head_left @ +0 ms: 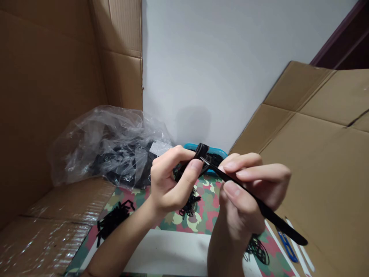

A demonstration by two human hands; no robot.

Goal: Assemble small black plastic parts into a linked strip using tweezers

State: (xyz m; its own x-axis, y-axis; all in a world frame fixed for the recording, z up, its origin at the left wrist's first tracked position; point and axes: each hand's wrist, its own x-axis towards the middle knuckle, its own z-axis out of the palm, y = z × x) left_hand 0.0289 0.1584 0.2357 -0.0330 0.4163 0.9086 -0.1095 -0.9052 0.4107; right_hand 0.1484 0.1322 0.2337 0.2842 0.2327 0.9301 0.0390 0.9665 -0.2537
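Note:
Between the thumb and fingers of my left hand (pixel 175 181) is a small black part (pixel 201 150), curved and band-like; its lower portion is partly hidden by my fingers. My right hand (pixel 248 188) grips a pair of black tweezers (pixel 271 215), with the broad end pointing down to the right. Their fine tip meets or nearly meets the black part close to my left thumb; exact contact cannot be made out. Below my hands, a heap of thin black loops (pixel 189 206) lies on the camouflage-patterned cloth (pixel 207 192).
Behind my hands stands a blue tray (pixel 220 151) with black pieces. A clear plastic bag (pixel 123 142) of dark items lies left, near black strips (pixel 113 221). Black rings (pixel 259 250), a blue-handled tool (pixel 286 246) and white sticks (pixel 301 246) lie right. Cardboard walls (pixel 325 154) flank both sides.

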